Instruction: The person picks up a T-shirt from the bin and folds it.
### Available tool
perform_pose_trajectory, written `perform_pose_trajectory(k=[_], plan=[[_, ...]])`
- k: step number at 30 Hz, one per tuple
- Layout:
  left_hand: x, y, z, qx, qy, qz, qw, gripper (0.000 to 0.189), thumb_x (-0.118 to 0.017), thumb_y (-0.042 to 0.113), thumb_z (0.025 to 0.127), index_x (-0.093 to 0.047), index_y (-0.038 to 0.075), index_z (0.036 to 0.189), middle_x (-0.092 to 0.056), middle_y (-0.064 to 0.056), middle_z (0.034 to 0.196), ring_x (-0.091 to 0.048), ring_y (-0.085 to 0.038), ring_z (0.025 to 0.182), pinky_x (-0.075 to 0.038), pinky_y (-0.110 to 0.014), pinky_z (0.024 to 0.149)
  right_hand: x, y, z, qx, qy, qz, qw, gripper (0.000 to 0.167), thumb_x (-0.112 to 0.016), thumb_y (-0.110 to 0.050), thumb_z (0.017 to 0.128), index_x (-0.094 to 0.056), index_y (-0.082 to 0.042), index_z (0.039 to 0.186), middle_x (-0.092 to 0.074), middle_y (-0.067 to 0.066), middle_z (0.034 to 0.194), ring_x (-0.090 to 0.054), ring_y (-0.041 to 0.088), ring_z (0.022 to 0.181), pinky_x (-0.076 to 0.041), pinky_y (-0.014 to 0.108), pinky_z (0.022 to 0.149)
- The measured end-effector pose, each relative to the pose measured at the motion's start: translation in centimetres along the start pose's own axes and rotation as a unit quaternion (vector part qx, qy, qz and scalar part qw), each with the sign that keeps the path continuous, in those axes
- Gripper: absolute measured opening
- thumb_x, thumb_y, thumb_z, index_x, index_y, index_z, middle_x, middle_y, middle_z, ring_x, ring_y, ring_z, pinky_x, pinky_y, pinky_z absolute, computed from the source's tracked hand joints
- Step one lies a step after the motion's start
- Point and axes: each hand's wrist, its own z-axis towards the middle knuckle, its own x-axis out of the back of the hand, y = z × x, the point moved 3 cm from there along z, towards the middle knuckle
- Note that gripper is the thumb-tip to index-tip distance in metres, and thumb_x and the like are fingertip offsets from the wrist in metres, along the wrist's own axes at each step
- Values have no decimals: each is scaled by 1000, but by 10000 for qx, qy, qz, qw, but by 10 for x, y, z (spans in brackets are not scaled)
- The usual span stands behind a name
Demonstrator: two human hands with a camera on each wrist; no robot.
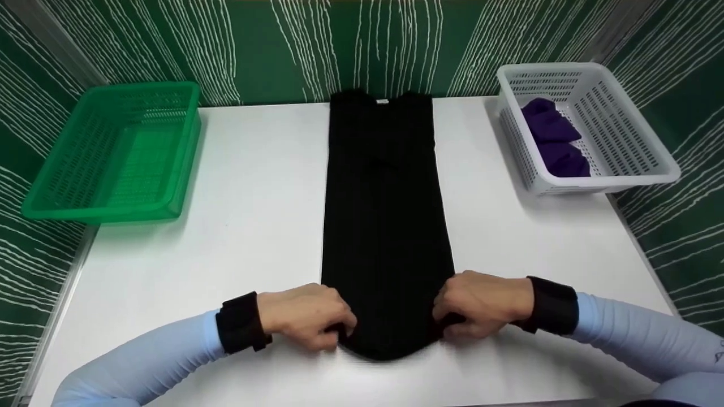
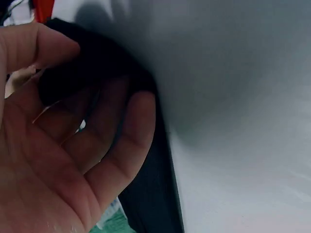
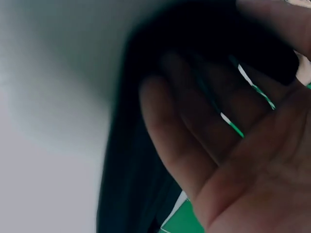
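Note:
A black garment (image 1: 384,209), folded into a long narrow strip with a small pale label at its far end, lies lengthwise on the white table. My left hand (image 1: 314,314) pinches the near left corner of the cloth between thumb and fingers. At the near right corner, my right hand (image 1: 478,302) grips the edge in the same way. Between the hands the near edge sags in a curve. In the left wrist view, black cloth (image 2: 97,58) passes between the thumb and curled fingers. The right wrist view shows the fabric (image 3: 194,29) held likewise, partly blurred.
A green plastic basket (image 1: 184,198) stands at the back left of the table (image 1: 260,198). On the back right is a white basket (image 1: 616,182) with purple folded cloth (image 1: 551,133) inside. Green walls with white streaks enclose the table at the back and sides.

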Motion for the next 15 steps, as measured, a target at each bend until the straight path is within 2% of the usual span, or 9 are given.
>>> perform_pose_trajectory(k=[3,6,8,11,15], plan=[[19,-15,0,71,483,-743,9960,19,-63,12,85,-73,16,101,-68,10,87,-56,0,70,-48,-17,64,15,10,1,60,344,315,9989,15,-77,-20,86,-63,-24,80,-54,-20,73,-48,-7,64,-43,16,56],[43,-39,-2,404,1215,-1171,9848,22,-61,8,88,-73,9,107,-70,4,92,-58,-5,70,-52,-23,68,30,31,-1,-14,1070,853,9906,5,-74,-14,91,-70,-17,90,-61,-16,77,-51,-3,64,-47,18,58],[57,-58,-4,778,1623,-1293,9751,27,-61,6,89,-72,6,113,-72,-2,97,-57,-9,68,-53,-28,71,38,51,-3,-193,1554,1358,9783,7,-73,-8,93,-73,-10,100,-68,-10,83,-58,1,68,-51,20,64],[74,-86,-3,1344,2047,-1298,9608,31,-60,4,91,-70,4,120,-73,-10,105,-58,-15,68,-55,-34,76,48,82,-5,-755,2086,2083,9526,14,-72,0,93,-74,-4,106,-74,-1,92,-66,8,77,-54,21,74],[97,-118,10,1912,2343,-876,9491,31,-58,4,97,-66,3,127,-72,-15,117,-67,-23,90,-54,-40,91,64,125,-6,-1735,2555,2361,9213,20,-70,0,95,-73,0,114,-76,10,101,-69,12,85,-53,20,84]])
